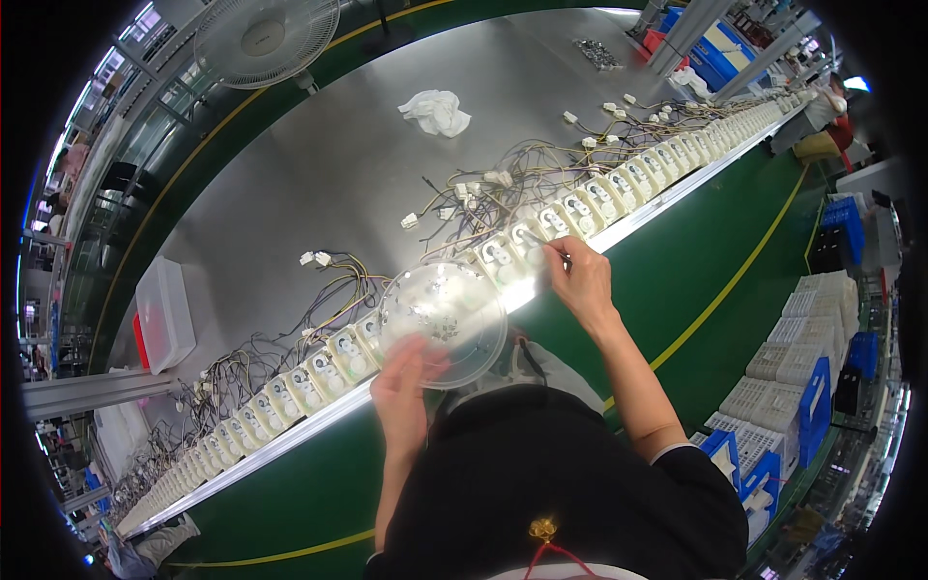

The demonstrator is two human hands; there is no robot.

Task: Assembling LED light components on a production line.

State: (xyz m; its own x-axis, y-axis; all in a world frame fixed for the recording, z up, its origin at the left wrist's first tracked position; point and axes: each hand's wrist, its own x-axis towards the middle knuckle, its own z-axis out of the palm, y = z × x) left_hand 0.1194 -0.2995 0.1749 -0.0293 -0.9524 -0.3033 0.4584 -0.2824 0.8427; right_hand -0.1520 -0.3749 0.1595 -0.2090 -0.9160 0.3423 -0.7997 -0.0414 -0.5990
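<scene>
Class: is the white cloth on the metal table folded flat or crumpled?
Crumpled: the white cloth sits bunched in an uneven heap on the metal table.

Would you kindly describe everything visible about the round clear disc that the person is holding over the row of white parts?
The clear disc is a round, see-through plate, seemingly plastic, with a smooth rim and small pale marks and dots near its middle. It is held tilted toward the camera, above the row of white wired parts along the edge of the grey table, which show through it. The left hand grips its lower rim. The right hand is beside its right edge, not clearly touching it.
</scene>
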